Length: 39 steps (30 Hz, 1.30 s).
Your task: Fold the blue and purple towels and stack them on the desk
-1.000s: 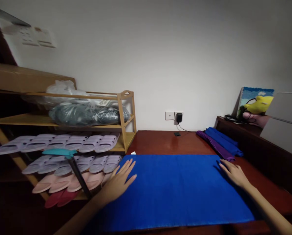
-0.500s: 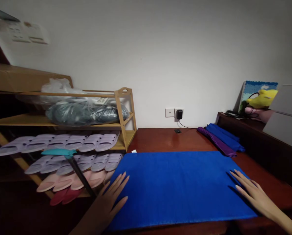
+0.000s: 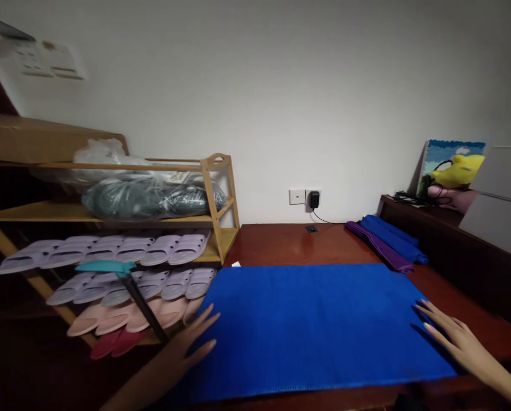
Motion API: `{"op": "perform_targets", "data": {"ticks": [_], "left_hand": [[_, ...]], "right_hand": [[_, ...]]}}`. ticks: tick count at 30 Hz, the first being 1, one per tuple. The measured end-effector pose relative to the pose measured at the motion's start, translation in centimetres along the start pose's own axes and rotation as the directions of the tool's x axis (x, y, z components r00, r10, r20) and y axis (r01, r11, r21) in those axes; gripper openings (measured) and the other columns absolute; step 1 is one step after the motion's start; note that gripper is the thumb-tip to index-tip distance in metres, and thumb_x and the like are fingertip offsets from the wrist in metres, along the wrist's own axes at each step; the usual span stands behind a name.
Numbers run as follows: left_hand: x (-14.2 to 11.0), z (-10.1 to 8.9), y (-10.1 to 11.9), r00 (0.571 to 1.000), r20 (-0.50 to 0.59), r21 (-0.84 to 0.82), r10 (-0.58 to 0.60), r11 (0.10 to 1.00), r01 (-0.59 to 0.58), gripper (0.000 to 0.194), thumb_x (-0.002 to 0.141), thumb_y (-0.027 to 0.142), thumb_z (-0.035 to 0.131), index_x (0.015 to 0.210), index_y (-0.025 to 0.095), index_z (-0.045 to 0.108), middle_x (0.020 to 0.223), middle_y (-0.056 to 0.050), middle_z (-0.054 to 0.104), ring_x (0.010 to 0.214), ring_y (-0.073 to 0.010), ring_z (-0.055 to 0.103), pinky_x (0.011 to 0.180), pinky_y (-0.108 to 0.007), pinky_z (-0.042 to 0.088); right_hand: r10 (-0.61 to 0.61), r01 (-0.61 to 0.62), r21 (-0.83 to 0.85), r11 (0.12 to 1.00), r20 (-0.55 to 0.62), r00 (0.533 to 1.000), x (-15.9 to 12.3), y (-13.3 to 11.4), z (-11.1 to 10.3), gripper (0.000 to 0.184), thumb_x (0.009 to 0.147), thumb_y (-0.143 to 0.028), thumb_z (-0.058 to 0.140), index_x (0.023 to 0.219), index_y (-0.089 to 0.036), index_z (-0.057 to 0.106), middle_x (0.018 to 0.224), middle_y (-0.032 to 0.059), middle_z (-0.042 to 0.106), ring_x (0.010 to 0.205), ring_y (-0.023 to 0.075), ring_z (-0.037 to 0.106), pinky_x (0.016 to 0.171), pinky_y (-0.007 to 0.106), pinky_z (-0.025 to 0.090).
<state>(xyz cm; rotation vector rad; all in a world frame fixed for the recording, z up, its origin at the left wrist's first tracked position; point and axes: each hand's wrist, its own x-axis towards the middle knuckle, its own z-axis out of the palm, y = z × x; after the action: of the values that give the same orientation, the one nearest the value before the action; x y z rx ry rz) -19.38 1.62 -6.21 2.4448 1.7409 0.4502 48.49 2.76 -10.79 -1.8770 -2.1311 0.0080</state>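
A blue towel (image 3: 319,325) lies spread flat on the reddish-brown wooden table (image 3: 281,242), its near edge running along the table's front. My left hand (image 3: 189,342) is over the towel's left edge, fingers stretched and apart, holding nothing. Over the right edge is my right hand (image 3: 450,331), also open with its fingers extended. Whether either hand touches the cloth or hovers just above it, I cannot tell. A small white tag (image 3: 236,264) shows at the towel's far left corner.
Left of the table stands a wooden rack (image 3: 216,200) with several pairs of slippers (image 3: 189,246) and a plastic-wrapped bundle (image 3: 148,195). A teal-topped pole (image 3: 142,305) leans before it. Folded purple cloth (image 3: 379,246) and blue cloth (image 3: 394,237) lie back right. A black adapter (image 3: 314,199) is plugged into the wall.
Both hands have moved outward, the left one to the left and the right one to the right, toward the towel's side edges. The towel remains spread flat.
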Motion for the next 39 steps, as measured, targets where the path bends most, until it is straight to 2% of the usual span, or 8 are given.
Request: {"op": "perform_targets", "data": {"ticks": [6,11,17,21,24,27,30,39], "left_hand": [[7.8,-1.6,-1.2,0.985,-0.099,0.019,-0.14,0.99,0.142,0.063,0.091,0.052,0.031,0.141,0.013,0.033,0.15,-0.012,0.025,0.137,-0.0227,0.023,0.111,-0.042,0.021],[12.1,0.7,-2.6,0.986,0.049,0.022,-0.158,0.987,0.157,0.063,0.091,0.055,0.026,0.145,0.022,0.022,0.152,-0.008,0.016,0.14,-0.0253,0.012,0.109,-0.053,0.016],[12.6,2.7,-5.0,0.982,0.082,0.002,-0.17,0.985,0.171,0.069,0.088,0.062,0.026,0.145,0.023,0.024,0.153,-0.006,0.015,0.14,-0.0254,0.009,0.108,-0.05,0.02],[13.2,0.6,-3.9,0.981,0.056,0.114,-0.186,0.977,0.178,0.062,0.09,0.057,0.026,0.14,0.022,0.036,0.15,-0.009,0.025,0.138,-0.0272,0.02,0.106,-0.054,0.021],[14.6,-0.7,-2.4,0.996,0.009,0.163,-0.086,0.983,0.083,0.056,0.092,0.048,0.025,0.138,0.02,0.039,0.147,-0.01,0.032,0.136,-0.0245,0.027,0.105,-0.049,0.024],[15.7,-0.6,-1.6,0.997,0.066,0.169,-0.024,0.986,0.013,0.053,0.092,0.045,0.025,0.135,0.019,0.043,0.142,-0.011,0.042,0.133,-0.0236,0.033,0.105,-0.047,0.024],[16.0,0.5,-1.4,0.994,0.087,0.177,-0.065,0.983,0.048,0.058,0.092,0.048,0.024,0.137,0.015,0.04,0.141,-0.015,0.042,0.131,-0.0251,0.037,0.104,-0.049,0.024],[15.5,1.2,-1.3,0.978,0.075,0.211,-0.196,0.961,0.177,0.065,0.091,0.055,0.02,0.143,0.016,0.029,0.151,-0.011,0.021,0.14,-0.0262,0.012,0.106,-0.057,0.013]], "right_hand": [[-0.027,0.027,0.011,1.0,0.045,0.999,1.8,-3.7,-0.1,0.06,0.087,-0.061,0.034,0.142,-0.038,0.025,0.15,-0.0029,0.021,0.136,0.0242,0.024,0.108,0.049,0.027],[-0.028,0.028,-0.003,1.0,0.045,0.999,2.2,-4.4,0.9,0.063,0.085,-0.064,0.036,0.142,-0.039,0.026,0.149,-0.003,0.022,0.136,0.0253,0.022,0.108,0.049,0.028],[-0.064,0.067,-0.046,0.997,0.047,0.997,2.1,-4.2,0.9,0.063,0.086,-0.063,0.034,0.143,-0.041,0.018,0.15,-0.0064,0.019,0.138,0.0231,0.018,0.109,0.046,0.029],[-0.071,0.073,-0.053,0.996,0.051,0.996,2.0,-4.3,0.7,0.063,0.087,-0.063,0.034,0.143,-0.041,0.016,0.15,-0.0064,0.017,0.138,0.0232,0.016,0.109,0.046,0.028],[-0.063,0.065,-0.043,0.997,0.056,0.996,1.9,-4.5,0.6,0.063,0.087,-0.062,0.034,0.143,-0.041,0.016,0.15,-0.006,0.016,0.138,0.0231,0.016,0.109,0.047,0.028],[-0.054,0.055,-0.027,0.998,0.058,0.997,1.9,-4.7,0.4,0.063,0.087,-0.062,0.034,0.143,-0.041,0.018,0.15,-0.0049,0.018,0.138,0.0233,0.017,0.109,0.047,0.028],[-0.047,0.048,-0.018,0.999,0.061,0.997,2.0,-4.9,0.2,0.062,0.087,-0.062,0.034,0.143,-0.041,0.019,0.15,-0.0043,0.019,0.137,0.0236,0.019,0.109,0.048,0.028],[-0.045,0.045,0.007,0.999,0.076,0.996,1.9,-5.1,0.0,0.062,0.087,-0.062,0.035,0.143,-0.039,0.021,0.15,-0.0043,0.019,0.138,0.0225,0.016,0.11,0.047,0.025]]}}
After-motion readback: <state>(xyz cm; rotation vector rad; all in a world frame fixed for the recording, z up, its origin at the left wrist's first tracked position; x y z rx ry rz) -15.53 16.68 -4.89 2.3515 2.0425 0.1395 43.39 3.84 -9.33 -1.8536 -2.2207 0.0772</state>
